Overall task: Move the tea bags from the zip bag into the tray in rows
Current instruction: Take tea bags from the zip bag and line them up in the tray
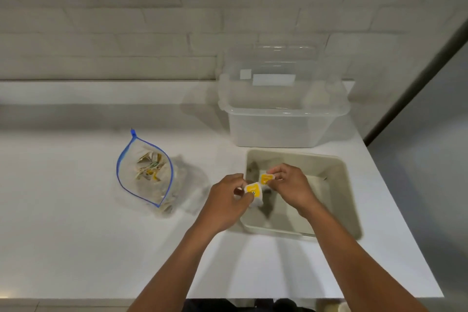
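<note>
Head view: both hands over the near-left part of the tray.
Left hand [229, 200]: fingers curled, pinching a tea bag by its yellow tag [253, 189]; white pouch hangs below it.
Right hand [291, 186]: fingers curled, pinching a second yellow tag [266, 179]; its pouch is hidden.
Tags: just beside each other, apparently being parted.
Tray [350, 200]: beige, on the counter's right side; floor mostly in shadow, no finished row discernible.
Zip bag [144, 172]: open, blue-edged, left of the hands and well apart; many tea bags [149, 166] remain inside.
Clear tub [283, 111]: behind the tray, against the wall.
Counter [76, 235]: white.
Step in hand: separating two bags above the tray, early in the task by my reading.
Next move calls for: lowering each bag flat against a tray wall to begin a straight row, strings untangled.
</note>
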`<state>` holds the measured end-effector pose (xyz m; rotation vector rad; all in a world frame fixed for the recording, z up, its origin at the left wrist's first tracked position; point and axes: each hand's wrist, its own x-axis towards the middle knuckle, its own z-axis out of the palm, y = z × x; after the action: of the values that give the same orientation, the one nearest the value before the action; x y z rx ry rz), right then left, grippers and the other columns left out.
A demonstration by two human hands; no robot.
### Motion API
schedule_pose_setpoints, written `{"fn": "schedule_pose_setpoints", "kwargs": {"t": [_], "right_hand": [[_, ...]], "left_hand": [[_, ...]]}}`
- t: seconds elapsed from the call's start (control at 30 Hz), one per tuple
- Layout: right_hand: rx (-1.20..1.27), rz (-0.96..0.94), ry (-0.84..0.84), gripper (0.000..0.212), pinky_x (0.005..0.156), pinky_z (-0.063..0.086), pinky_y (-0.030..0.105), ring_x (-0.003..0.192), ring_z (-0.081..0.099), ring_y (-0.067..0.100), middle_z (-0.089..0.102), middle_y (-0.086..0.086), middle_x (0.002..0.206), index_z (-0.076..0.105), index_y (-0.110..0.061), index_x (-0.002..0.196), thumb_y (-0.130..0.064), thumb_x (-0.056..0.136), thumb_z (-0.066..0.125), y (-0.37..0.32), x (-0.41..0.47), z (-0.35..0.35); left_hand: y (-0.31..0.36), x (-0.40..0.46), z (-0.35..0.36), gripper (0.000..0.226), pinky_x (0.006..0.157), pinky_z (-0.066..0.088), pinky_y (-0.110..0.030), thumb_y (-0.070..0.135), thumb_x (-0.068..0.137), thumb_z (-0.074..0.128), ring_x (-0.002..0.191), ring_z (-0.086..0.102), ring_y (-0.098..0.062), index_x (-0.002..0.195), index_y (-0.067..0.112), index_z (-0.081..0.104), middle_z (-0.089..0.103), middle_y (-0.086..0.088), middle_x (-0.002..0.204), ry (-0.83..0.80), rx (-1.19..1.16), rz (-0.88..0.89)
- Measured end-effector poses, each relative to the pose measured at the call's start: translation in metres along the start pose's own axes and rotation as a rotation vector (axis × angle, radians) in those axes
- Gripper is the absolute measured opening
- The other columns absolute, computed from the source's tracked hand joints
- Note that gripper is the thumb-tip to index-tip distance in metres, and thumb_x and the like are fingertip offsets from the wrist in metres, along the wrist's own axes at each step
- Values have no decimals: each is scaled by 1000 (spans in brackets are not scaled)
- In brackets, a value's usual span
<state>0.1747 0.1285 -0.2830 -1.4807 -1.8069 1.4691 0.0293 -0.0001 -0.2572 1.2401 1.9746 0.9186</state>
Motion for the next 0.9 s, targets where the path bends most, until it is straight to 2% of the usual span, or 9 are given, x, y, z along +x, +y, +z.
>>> {"fn": "schedule_pose_setpoints", "kwargs": {"t": [0.07, 0.2, 0.37, 0.53, 0.63, 0.73, 0.8, 0.9], "right_hand": [[11, 23, -55, 21, 69, 56, 31, 71, 67, 15, 75, 1, 84, 74, -21, 86, -3, 78, 69, 3, 10, 2], [31, 60, -64, 18, 65, 58, 29, 74, 69, 17, 76, 3, 85, 76, -21, 83, -5, 80, 69, 3, 20, 6], [25, 56, -99, 14, 80, 59, 30, 74, 73, 15, 77, 0, 80, 78, -20, 81, -8, 75, 78, 5, 30, 13], [-25, -3, -71, 9, 75, 55, 26, 64, 64, 5, 74, -6, 74, 80, -19, 86, -25, 80, 81, 9, 34, 22], [-167, -66, -75, 13, 77, 53, 26, 74, 69, 10, 75, -5, 76, 80, -21, 85, -33, 81, 79, 14, 34, 20], [-275, -118, -107, 11, 80, 53, 27, 82, 70, 12, 77, -2, 82, 80, -19, 89, -27, 80, 80, 17, 36, 18], [-295, -128, -97, 10, 77, 52, 27, 80, 70, 13, 76, -2, 79, 80, -18, 85, -27, 82, 79, 18, 39, 19], [-314, -130, -80, 20, 72, 51, 29, 76, 67, 19, 73, 2, 72, 78, -16, 76, -32, 87, 72, 19, 44, 21]], "left_hand": [[-3, 1, 2, 17, 75, 51, -26, 25, 83, 75, 77, 67, -10, 73, 21, 62, 64, 9, 94, 21, 26, -30], [-5, -7, 4, 16, 68, 45, -13, 24, 82, 77, 70, 65, -4, 72, 28, 64, 62, 9, 98, 23, 39, -57], [-4, -17, 10, 16, 63, 41, -11, 26, 81, 77, 63, 63, -5, 70, 29, 65, 60, 11, 100, 51, 29, -112], [-1, -18, 11, 15, 62, 42, -10, 28, 82, 77, 64, 64, -9, 71, 28, 67, 61, 11, 101, 59, 22, -136], [0, -18, 14, 15, 60, 42, -11, 28, 82, 78, 62, 64, -8, 70, 28, 68, 62, 11, 99, 86, 15, -158], [-1, -19, 16, 20, 58, 43, -14, 28, 82, 78, 60, 65, -10, 66, 29, 66, 62, 10, 99, 98, -27, -171], [-1, -21, 17, 19, 59, 44, -15, 29, 82, 78, 59, 66, -10, 66, 28, 67, 63, 10, 98, 101, -41, -176], [-1, -21, 19, 20, 59, 43, -14, 28, 82, 78, 60, 66, -12, 65, 27, 67, 62, 10, 97, 115, -47, -180]]}}
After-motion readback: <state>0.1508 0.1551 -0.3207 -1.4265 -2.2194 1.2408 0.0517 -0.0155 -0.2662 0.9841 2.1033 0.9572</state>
